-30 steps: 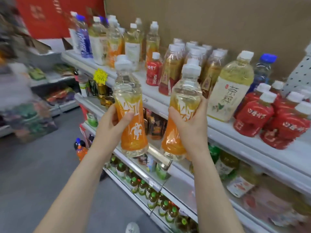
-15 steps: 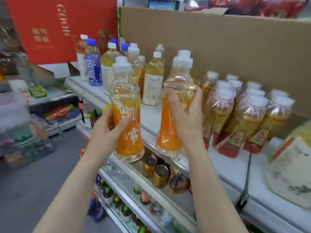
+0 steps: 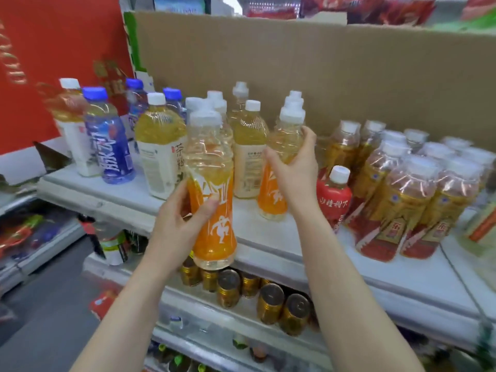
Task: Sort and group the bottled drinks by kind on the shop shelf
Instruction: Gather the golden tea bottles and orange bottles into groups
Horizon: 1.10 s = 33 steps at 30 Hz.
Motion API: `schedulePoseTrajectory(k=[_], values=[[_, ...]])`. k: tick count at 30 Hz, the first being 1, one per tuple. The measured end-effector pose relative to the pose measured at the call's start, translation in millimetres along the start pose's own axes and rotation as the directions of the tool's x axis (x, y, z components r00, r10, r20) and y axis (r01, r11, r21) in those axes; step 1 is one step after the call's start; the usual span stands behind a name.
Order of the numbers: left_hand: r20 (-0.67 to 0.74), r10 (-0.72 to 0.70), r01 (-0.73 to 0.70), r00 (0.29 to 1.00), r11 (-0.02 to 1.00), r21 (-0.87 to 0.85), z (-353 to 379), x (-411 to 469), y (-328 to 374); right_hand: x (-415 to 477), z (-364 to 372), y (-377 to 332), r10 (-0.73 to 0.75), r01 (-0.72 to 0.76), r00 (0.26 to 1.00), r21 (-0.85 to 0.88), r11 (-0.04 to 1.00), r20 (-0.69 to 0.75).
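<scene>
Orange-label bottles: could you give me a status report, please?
Left hand grips first orange-label bottle, held before the top shelf. Right hand grips second orange-label bottle, low at that shelf. Red-label bottle close beside it.

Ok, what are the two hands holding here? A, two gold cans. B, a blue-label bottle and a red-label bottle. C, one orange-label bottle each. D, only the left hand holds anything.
C: the left hand grips an orange-label bottle around its middle, and the right hand grips a second orange-label bottle higher up.
</scene>
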<state>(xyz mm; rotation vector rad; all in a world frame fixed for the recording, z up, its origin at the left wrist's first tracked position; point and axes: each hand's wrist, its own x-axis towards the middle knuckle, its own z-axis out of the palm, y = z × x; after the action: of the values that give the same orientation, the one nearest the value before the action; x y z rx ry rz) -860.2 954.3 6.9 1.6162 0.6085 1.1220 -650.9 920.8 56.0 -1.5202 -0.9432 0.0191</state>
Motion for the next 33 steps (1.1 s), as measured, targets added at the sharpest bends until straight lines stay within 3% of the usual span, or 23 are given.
schedulePoseTrajectory(k=[7,12,13,16,18,20,22,28,33], values=[[0.119,-0.023,0.026,0.993,0.999,-0.024,-36.2,16.0,-14.9,30.0,22.7,3.3,0.083,-0.095,0.986,-0.083,0.992,-0.142],[0.143,-0.011,0.017,0.99,0.999,-0.043,-46.3,19.9,-19.9,39.6,27.5,4.5,0.132,-0.16,0.979,-0.186,0.969,-0.153],[0.149,-0.011,0.018,0.989,0.999,-0.045,-47.1,20.7,-19.3,36.8,27.6,1.0,0.084,-0.134,0.977,-0.257,0.957,-0.194],[0.155,-0.014,0.021,0.988,0.999,-0.043,-48.5,23.2,-17.7,29.0,35.9,-18.8,-0.298,0.123,0.901,-0.474,0.872,-0.314],[0.148,-0.011,0.018,0.989,0.999,-0.043,-48.5,24.2,-18.5,30.9,48.6,-30.8,-0.346,0.194,0.917,-0.533,0.823,-0.2],[0.147,-0.003,0.01,0.989,0.999,-0.048,-48.8,23.2,-18.0,35.1,60.2,-33.2,-0.242,0.178,0.97,-0.636,0.751,-0.014],[0.152,0.0,0.007,0.988,0.999,-0.05,-49.8,21.6,-16.4,38.7,69.0,-29.7,-0.176,0.196,0.979,-0.72,0.666,0.104],[0.147,0.013,-0.004,0.989,0.998,-0.058,-54.6,16.4,-17.0,40.3,75.5,-32.5,-0.143,0.17,0.984,-0.783,0.598,0.105],[0.149,0.004,0.006,0.989,0.998,-0.07,-57.5,14.0,-18.1,20.0,57.0,-37.8,-0.13,0.153,0.988,-0.714,0.683,0.087]])
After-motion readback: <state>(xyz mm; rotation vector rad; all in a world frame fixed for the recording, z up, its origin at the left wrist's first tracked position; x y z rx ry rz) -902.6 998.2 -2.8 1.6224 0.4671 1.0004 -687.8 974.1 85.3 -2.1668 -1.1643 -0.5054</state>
